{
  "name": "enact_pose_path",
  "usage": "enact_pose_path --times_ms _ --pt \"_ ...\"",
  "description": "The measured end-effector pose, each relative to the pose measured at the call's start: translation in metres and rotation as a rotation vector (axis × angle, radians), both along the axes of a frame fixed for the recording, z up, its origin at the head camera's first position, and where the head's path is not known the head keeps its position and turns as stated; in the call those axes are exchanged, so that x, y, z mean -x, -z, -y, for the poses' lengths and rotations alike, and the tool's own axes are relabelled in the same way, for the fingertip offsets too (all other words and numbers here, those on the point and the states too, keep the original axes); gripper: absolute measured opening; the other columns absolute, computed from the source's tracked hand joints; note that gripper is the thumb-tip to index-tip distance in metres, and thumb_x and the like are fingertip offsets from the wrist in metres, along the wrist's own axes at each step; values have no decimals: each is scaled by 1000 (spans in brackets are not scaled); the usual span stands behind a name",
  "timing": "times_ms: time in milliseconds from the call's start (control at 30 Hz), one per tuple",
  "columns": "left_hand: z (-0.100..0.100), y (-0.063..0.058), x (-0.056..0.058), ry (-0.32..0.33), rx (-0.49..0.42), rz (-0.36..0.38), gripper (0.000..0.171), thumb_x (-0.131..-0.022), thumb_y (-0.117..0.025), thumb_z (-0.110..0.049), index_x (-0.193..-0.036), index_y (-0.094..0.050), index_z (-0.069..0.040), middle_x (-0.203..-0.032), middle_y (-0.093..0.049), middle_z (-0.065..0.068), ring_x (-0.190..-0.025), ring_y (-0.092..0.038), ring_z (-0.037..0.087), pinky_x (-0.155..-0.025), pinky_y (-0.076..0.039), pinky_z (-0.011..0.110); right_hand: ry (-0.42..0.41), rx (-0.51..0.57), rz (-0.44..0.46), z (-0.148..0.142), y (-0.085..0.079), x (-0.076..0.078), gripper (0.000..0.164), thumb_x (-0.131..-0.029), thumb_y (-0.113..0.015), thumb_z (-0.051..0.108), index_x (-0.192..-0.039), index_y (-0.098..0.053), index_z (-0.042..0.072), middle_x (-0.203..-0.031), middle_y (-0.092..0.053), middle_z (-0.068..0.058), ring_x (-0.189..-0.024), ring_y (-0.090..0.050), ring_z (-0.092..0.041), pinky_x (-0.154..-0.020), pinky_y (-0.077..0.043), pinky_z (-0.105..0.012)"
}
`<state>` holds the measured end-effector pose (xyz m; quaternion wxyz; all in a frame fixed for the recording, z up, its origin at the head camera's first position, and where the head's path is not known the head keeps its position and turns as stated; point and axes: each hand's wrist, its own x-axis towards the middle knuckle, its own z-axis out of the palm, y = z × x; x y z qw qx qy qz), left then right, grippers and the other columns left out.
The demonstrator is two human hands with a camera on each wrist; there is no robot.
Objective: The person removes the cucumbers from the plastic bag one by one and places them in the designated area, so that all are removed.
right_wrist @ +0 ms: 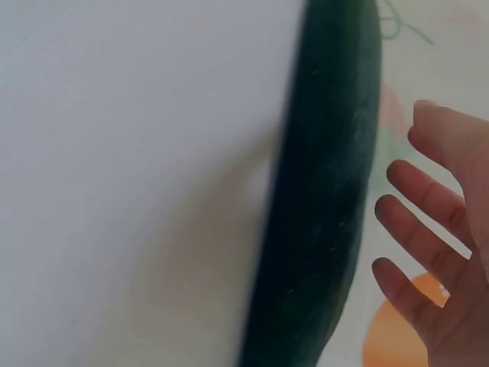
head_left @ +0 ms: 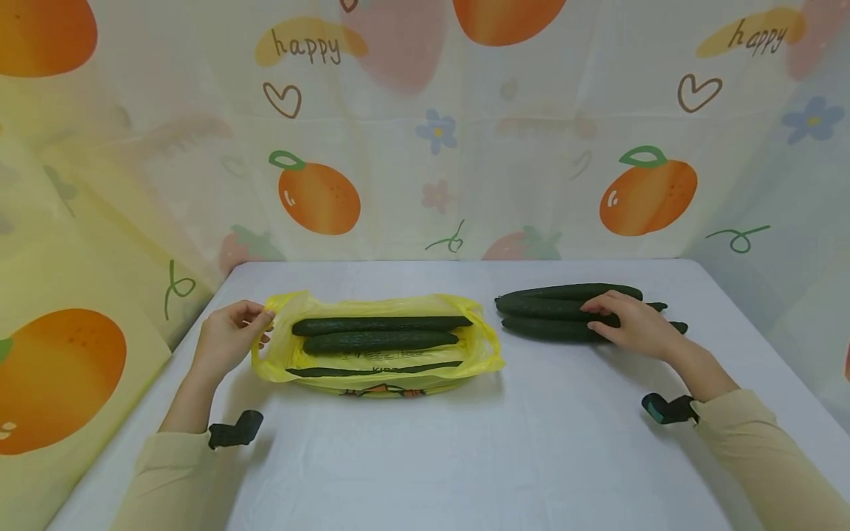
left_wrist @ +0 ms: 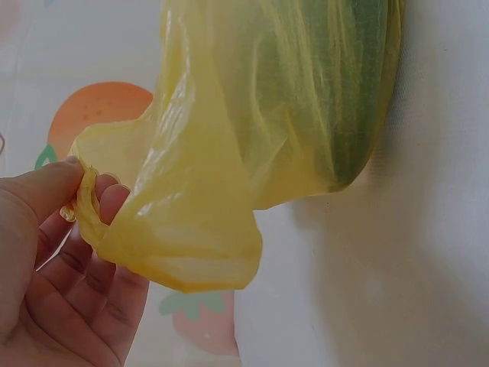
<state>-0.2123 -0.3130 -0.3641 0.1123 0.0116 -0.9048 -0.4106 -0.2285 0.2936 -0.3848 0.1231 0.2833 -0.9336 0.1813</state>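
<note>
- left hand (head_left: 229,335) pinches thin yellow plastic bag (head_left: 392,361), toward white table's (head_left: 425,457) left edge.
- right hand (head_left: 634,324), grasping nothing, at long dark-green cucumbers (head_left: 544,307) toward far right corner.
- apparent step: reaching; next calls for closing round one.

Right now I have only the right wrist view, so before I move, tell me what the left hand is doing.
Observer: The left hand pinches the yellow bag at its left end.

Operator: Tell me what's inside it.

Observer: At least two dark green cucumbers lie in it, side by side.

Operator: I can see just one cucumber by the right hand. Count the others there.

Observer: The head view shows a group of cucumbers there, at least three in all; the hand covers part of them, so I can't give an exact number.
</note>
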Motion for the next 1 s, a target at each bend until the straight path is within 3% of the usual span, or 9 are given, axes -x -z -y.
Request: enact_pose_path --times_ms 67,233,633,1000 --pt "-5 -7 -5 0 59 -2 36 -89 -58 -38 -93 -61 -2 -80 -66 13 -58 -62 9 -51 -51 22 -9 4 3 3 -3 0 25 -81 -69 7 -105 -63 4 -99 -62 -6 -88 -60 -20 -73 -52 -39" --pt "-7 -7 -6 -3 80 -1 32 -91 -57 -33 -95 -61 -1 -84 -66 16 -58 -62 6 -52 -51 20 -33 11 -18 13 -11 -2 24 -81 -69 7 -104 -64 5 -99 -63 -5 -87 -61 -18 -73 -52 -37" --pt "-7 -4 -5 14 75 -27 29 -91 -58 -30 -94 -62 -1 -83 -66 16 -58 -63 7 -51 -51 22 -95 64 -71 40 -28 -7 25 -80 -69 7 -104 -63 10 -97 -65 -2 -85 -60 -15 -71 -52 -38" --pt "-6 -5 -6 9 75 -7 31 -91 -57 -33 -94 -62 -2 -84 -66 15 -59 -63 7 -52 -51 22 -166 119 -96 64 -43 -8 27 -80 -70 5 -105 -63 11 -98 -65 0 -87 -61 -16 -74 -52 -38"
